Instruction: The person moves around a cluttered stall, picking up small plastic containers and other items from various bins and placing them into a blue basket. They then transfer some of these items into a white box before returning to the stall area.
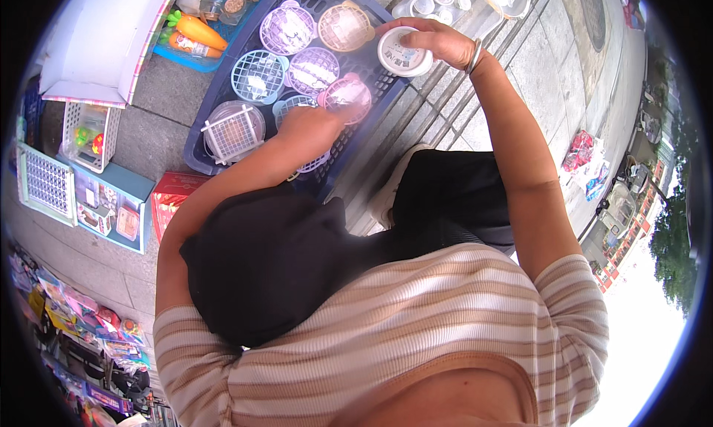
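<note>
My right hand (440, 41), with a bangle at the wrist, holds a white round lidded tub (405, 51) over the right edge of a dark blue plastic crate (356, 148). My left hand (312, 129) reaches into the crate beside a pink round lattice container (348, 97); its fingers are blurred, so its grip is unclear. Near it are a partly covered blue lattice container (295, 105), two purple ones (313, 70) (288, 27), a peach one (345, 26) and a light blue one (259, 76). A white square grid (233, 134) lies on a clear round container at the crate's lower left.
Left of the crate are a white box (92, 42), a blue tray with carrot-shaped items (200, 31), a white basket (92, 134) and a red box (181, 190). Clear tubs (437, 3) stand at the upper right. My knees and shoe (390, 196) are close to the crate.
</note>
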Demonstrator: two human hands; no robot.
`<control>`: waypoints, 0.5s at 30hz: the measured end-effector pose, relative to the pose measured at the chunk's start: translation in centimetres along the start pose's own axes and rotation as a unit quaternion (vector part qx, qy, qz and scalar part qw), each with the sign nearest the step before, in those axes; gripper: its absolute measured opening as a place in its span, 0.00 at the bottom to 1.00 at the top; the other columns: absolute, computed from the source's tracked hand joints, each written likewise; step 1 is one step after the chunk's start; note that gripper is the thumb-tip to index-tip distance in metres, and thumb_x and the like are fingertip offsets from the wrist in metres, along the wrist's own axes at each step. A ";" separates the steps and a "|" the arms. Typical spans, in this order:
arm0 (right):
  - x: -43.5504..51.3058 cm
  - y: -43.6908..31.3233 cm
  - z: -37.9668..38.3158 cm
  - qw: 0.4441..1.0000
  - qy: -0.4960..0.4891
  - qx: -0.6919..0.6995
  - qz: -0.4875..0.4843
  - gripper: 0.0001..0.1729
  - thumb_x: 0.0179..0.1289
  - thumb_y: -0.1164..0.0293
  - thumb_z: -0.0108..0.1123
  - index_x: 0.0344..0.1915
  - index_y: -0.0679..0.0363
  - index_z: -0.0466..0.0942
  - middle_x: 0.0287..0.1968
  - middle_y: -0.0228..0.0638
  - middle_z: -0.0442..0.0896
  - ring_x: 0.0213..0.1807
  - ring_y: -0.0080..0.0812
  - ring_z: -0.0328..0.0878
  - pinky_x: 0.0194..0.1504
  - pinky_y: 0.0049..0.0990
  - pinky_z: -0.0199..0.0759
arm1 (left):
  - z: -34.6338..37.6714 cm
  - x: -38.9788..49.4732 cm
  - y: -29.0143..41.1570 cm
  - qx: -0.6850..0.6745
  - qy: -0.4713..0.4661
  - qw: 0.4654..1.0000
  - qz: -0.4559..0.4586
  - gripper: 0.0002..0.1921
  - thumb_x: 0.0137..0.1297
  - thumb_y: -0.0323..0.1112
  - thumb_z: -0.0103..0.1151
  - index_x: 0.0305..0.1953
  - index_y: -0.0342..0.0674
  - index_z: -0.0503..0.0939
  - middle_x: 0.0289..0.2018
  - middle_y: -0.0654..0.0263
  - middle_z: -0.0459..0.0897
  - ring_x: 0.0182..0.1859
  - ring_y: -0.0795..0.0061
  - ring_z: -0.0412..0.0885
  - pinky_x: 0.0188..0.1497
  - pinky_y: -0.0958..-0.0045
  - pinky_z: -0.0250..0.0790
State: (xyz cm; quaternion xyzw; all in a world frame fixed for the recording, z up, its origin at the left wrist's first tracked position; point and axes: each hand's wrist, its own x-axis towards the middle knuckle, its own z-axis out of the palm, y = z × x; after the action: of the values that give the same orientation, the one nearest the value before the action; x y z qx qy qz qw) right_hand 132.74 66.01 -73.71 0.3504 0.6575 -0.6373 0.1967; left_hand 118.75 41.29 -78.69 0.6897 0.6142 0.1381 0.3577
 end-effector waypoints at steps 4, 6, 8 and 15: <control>0.6 0.1 2.0 0.984 -0.004 0.174 0.028 0.29 0.61 0.60 0.52 0.60 0.62 0.69 0.43 0.34 0.81 0.42 0.22 0.79 0.41 0.20 0.74 | -1.9 1.6 -0.9 -0.070 0.040 0.996 -0.029 0.19 0.64 0.42 0.53 0.57 0.56 0.74 0.20 0.57 0.79 0.26 0.54 0.80 0.27 0.57 0.69; 1.0 0.1 2.8 0.979 0.033 0.193 0.058 0.28 0.61 0.59 0.54 0.55 0.66 0.72 0.40 0.33 0.81 0.36 0.22 0.79 0.34 0.19 0.74 | -3.0 2.4 -2.0 -0.106 0.076 0.985 -0.115 0.23 0.64 0.45 0.52 0.58 0.46 0.71 0.29 0.52 0.83 0.32 0.50 0.81 0.35 0.53 0.72; 0.8 0.2 2.9 0.981 0.018 0.180 0.074 0.26 0.61 0.58 0.55 0.53 0.66 0.73 0.39 0.35 0.82 0.35 0.24 0.80 0.34 0.22 0.75 | -3.9 3.1 -2.8 -0.093 0.097 0.980 -0.148 0.25 0.64 0.44 0.53 0.61 0.45 0.69 0.29 0.52 0.82 0.32 0.50 0.81 0.33 0.55 0.71; -1.6 0.5 2.1 0.974 -0.046 0.047 0.219 0.35 0.53 0.44 0.56 0.53 0.59 0.76 0.42 0.38 0.82 0.38 0.32 0.82 0.30 0.29 0.79 | -3.3 5.3 -1.8 -0.094 -0.001 0.985 -0.142 0.27 0.65 0.44 0.53 0.63 0.40 0.65 0.41 0.48 0.81 0.44 0.49 0.79 0.45 0.55 0.70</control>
State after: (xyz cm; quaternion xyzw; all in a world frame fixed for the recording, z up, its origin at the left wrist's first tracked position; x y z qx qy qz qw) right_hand 133.85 63.59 -73.16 0.4647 0.5245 -0.6244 0.3451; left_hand 116.43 47.32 -78.83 0.5588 0.6899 0.1422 0.4377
